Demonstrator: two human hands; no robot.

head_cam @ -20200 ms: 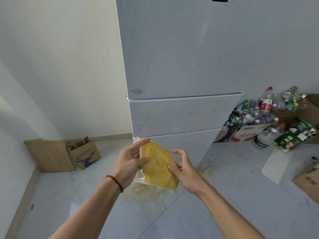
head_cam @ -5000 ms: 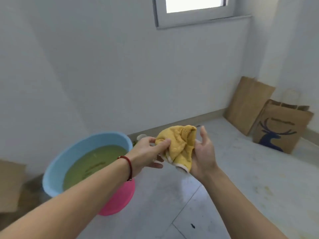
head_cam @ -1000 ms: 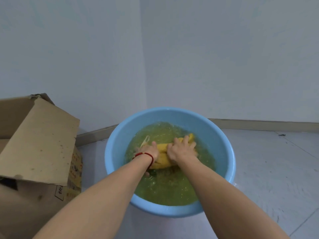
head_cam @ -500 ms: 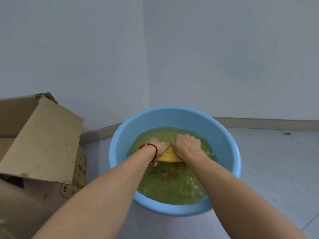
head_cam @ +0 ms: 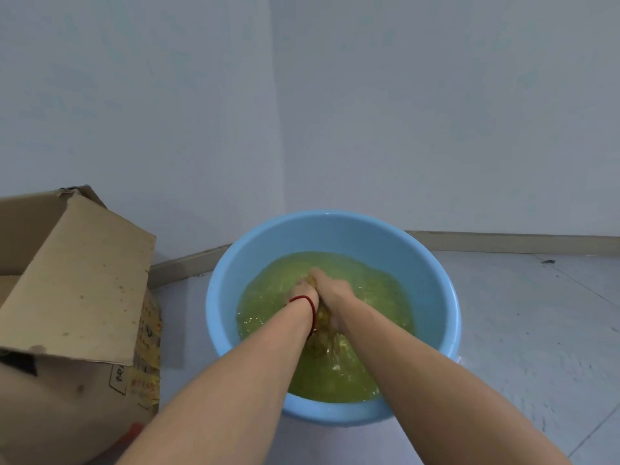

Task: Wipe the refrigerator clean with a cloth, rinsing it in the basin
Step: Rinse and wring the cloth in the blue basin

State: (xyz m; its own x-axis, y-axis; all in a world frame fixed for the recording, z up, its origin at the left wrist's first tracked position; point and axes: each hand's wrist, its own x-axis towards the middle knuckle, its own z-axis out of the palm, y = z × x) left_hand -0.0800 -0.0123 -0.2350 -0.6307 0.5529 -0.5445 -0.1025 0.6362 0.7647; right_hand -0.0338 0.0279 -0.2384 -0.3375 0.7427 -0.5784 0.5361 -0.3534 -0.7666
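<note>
The cloth (head_cam: 322,333) lies under the murky yellow-green water (head_cam: 268,310) in the basin (head_cam: 432,283), showing only as a brownish-yellow blur between the two wrists. Both hands are down in the water, pressed close side by side at the middle of the basin. The left hand (head_cam: 299,290) is mostly under the surface, a red cord (head_cam: 307,302) round its wrist; its fingers are hidden, so I cannot tell whether they grip the cloth. The right hand (head_cam: 330,288) lies just beside it, touching it, knuckles above the water and fingers curled down out of sight; what they hold I cannot tell. The water is ruffled and glints around the forearms, which come in from the bottom edge and cover the near part of the rim.

The basin is round, light blue, and stands on a pale grey tiled floor (head_cam: 523,330) in the corner of a room. Two plain whitish walls (head_cam: 436,112) meet just behind it, with a beige skirting board (head_cam: 510,242) along their foot. A small dark speck (head_cam: 547,262) lies on the floor near the right-hand skirting.

To the left, near the basin but apart from it, stands a cardboard box (head_cam: 50,391) with one stained flap (head_cam: 80,280) raised and tilted toward the basin; yellow and red tape with print runs down its near corner
</note>
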